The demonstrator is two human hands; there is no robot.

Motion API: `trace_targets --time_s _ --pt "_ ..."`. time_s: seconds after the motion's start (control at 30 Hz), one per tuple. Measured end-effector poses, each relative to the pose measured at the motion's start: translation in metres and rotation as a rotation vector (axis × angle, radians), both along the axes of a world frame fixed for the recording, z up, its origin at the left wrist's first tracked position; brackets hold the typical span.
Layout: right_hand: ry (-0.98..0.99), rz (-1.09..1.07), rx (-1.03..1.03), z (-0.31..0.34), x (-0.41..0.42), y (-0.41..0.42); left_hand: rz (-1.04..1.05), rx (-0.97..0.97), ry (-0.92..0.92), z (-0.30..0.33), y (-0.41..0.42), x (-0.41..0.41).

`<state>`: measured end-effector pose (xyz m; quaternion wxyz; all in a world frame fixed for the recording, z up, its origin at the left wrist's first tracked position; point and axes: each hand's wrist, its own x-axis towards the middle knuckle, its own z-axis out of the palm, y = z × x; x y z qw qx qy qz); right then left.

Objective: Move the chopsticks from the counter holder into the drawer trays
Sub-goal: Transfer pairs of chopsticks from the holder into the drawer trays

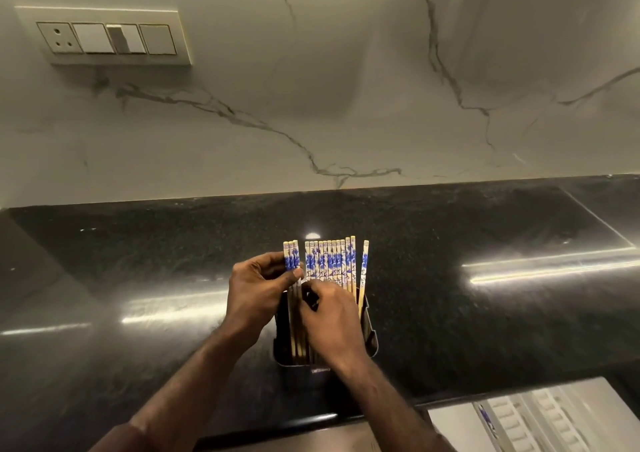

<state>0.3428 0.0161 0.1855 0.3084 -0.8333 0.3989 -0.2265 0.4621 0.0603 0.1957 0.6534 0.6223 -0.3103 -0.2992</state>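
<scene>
Where the black stone counter (138,261) meets a pale veined wall, a dark holder (369,339) stands near the front edge, packed with chopsticks (330,261) whose blue-and-white patterned tops rise upright in a close row. The left hand (258,290) reaches in from the holder's left side and pinches a small bunch of chopsticks (291,259) between thumb and curled fingers, parted by a narrow gap from the main row; their plain lower ends still sit inside the holder. The right hand (334,318) lies over the mouth of the holder, fingers bent down among the sticks, though whether they actually clasp any cannot be told from this angle. One stick (364,268) stands apart at the row's right end. At the lower right, below the counter edge, an open drawer (446,424) shows pale ribbed trays (554,417), with a blue-patterned piece (486,418) lying in one. A switch panel (104,36) is set in the wall at upper left.
</scene>
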Motion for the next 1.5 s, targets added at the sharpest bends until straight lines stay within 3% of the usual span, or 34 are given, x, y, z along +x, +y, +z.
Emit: trace_targets --time_s 0.33,0.63,0.9,1.2,1.5 --pt "-0.189 0.189 0.257 0.068 -0.021 0.007 -0.157 -0.170 -0.141 0.098 0.035 -0.005" --pt "-0.197 0.260 0.167 0.118 -0.093 0.058 -0.234 -0.344 -0.053 0.164 0.092 -0.053" --pt "-0.145 0.078 0.189 0.120 -0.217 0.094 -0.317 -0.309 -0.045 0.146 0.100 -0.157" --pt "-0.088 -0.177 0.284 0.107 -0.411 0.097 -0.487 -0.262 0.037 0.111 0.061 -0.344" --pt "-0.135 -0.281 0.534 0.057 -0.558 0.056 -0.400 -0.084 0.107 0.052 0.006 -0.500"
